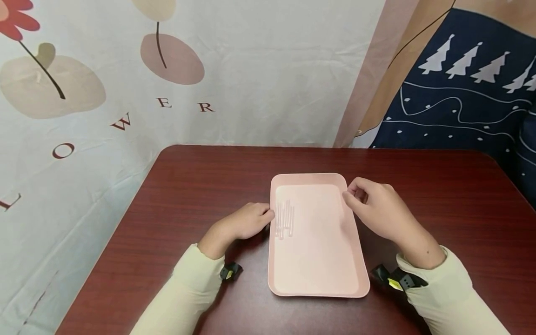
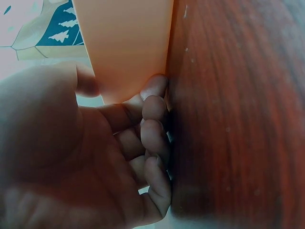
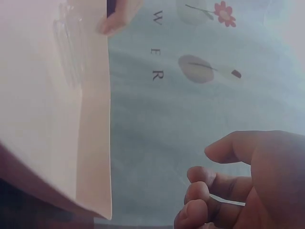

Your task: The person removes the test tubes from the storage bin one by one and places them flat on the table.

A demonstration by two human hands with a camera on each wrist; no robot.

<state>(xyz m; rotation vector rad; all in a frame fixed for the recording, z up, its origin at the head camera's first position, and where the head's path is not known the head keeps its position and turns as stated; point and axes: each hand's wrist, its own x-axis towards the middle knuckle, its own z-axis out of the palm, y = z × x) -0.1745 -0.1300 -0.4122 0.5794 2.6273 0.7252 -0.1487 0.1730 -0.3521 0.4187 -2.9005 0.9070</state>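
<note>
A pale pink rectangular tray (image 1: 320,274) lies flat on the dark red-brown table. Near its left wall, inside, several thin clear sticks (image 1: 284,219) lie side by side. My left hand (image 1: 247,221) holds the tray's left edge; in the left wrist view the thumb (image 2: 87,82) meets the upper rim and the curled fingers (image 2: 155,136) sit low by the table. My right hand (image 1: 383,209) is beside the upper right rim with fingers loosely bent. Nothing shows between those fingers in the right wrist view, where a gap separates them from the tray wall (image 3: 95,157).
Bare wood-grain table (image 1: 188,177) surrounds the tray. Behind it hangs a pale cloth (image 1: 272,79) with flower shapes and letters. Dark blue fabric (image 1: 452,107) with white trees is at the back right. Both wrists carry small black devices (image 1: 402,279) by the sleeves.
</note>
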